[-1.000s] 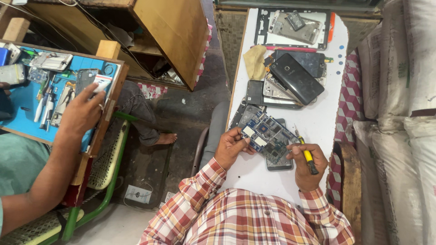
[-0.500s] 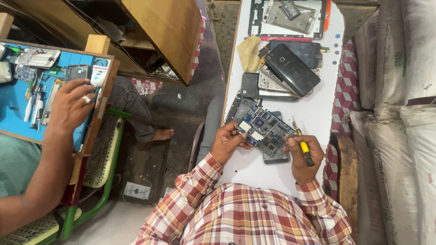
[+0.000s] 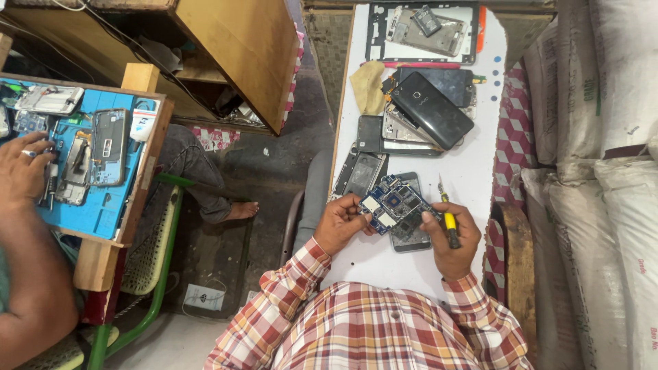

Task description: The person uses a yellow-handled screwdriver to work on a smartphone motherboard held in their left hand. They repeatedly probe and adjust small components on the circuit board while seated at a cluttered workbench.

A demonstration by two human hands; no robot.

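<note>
My left hand [image 3: 340, 225] pinches the near left edge of a blue phone circuit board [image 3: 396, 204] above the white table [image 3: 473, 171]. My right hand [image 3: 449, 241] grips a yellow-handled screwdriver [image 3: 447, 216] and its forefinger touches the board's right edge. Under the board lies an opened phone body [image 3: 410, 236]. Both sleeves are red plaid.
Farther up the table lie a black phone [image 3: 432, 109], phone frames [image 3: 425, 27], a yellow cloth [image 3: 368, 85] and a red pen [image 3: 411, 65]. White sacks [image 3: 603, 137] line the right. At left another person's hand [image 3: 24, 171] works on a blue mat [image 3: 103, 205] with phone parts.
My hands and the board have stayed together near the table's front. The other person's hand has drawn back to the left across the blue mat.
</note>
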